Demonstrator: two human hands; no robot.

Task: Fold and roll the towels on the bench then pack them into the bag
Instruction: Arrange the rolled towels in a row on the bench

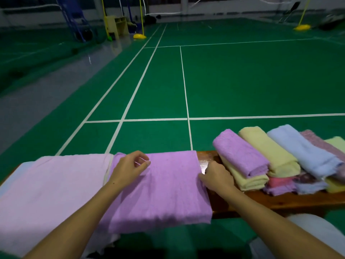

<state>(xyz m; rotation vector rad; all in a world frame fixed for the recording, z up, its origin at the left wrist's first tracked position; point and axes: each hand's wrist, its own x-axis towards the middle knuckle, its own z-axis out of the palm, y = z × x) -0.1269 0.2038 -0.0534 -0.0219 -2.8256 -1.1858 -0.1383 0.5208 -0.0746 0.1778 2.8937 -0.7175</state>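
A purple towel [164, 193] lies folded flat across the wooden bench [280, 200], its near edge hanging over the front. My left hand [128, 168] rests with its heel on the towel's upper left part. Its fingers are loosely curled and lifted, and nothing shows between them. My right hand [214, 176] is at the towel's right edge, where the fingers curl onto the hem. To the right lies a pile of rolled towels [276, 159]: purple, yellow, blue, pink and a patterned one. No bag is in view.
A pale pink towel [52, 187] lies spread over the bench to the left, with a light blue one [11, 176] under it. Beyond the bench stretches a green court floor [242, 81] with white lines. My knee in light fabric [306, 232] is at the lower right.
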